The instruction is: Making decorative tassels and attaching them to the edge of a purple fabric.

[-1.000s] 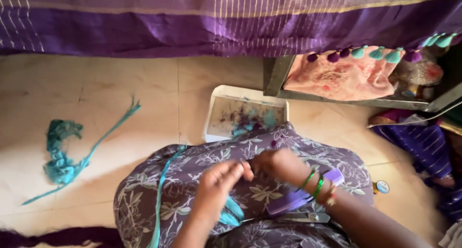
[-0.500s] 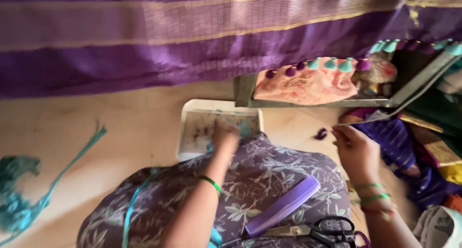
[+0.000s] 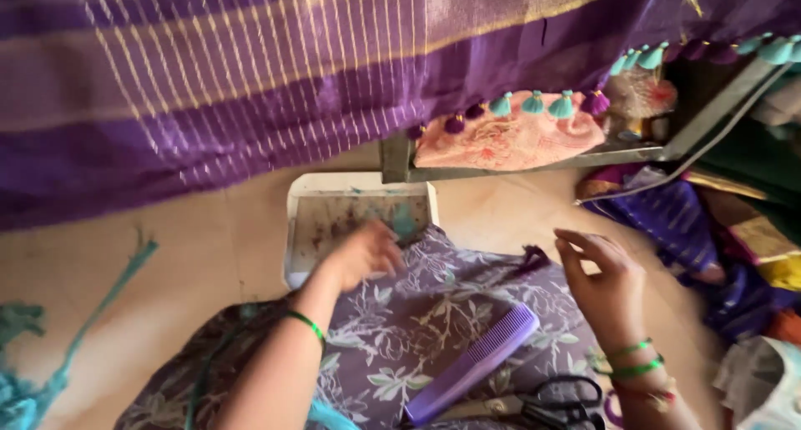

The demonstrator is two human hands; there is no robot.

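Above the lap, hands (image 3: 359, 255) spread apart

Soft even daylight, faint shadows, motion blur throughout, edges smeared

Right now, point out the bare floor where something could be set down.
Bare floor lies between the white tray and teal thread. Another patch lies right of the tray. The lap with comb and scissors is crowded.

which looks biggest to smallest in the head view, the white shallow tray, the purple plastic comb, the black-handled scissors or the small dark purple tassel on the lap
1. white shallow tray, partly hidden by the left hand
2. purple plastic comb
3. black-handled scissors, partly cut off by the frame edge, so its rank against the comb is unsure
4. small dark purple tassel
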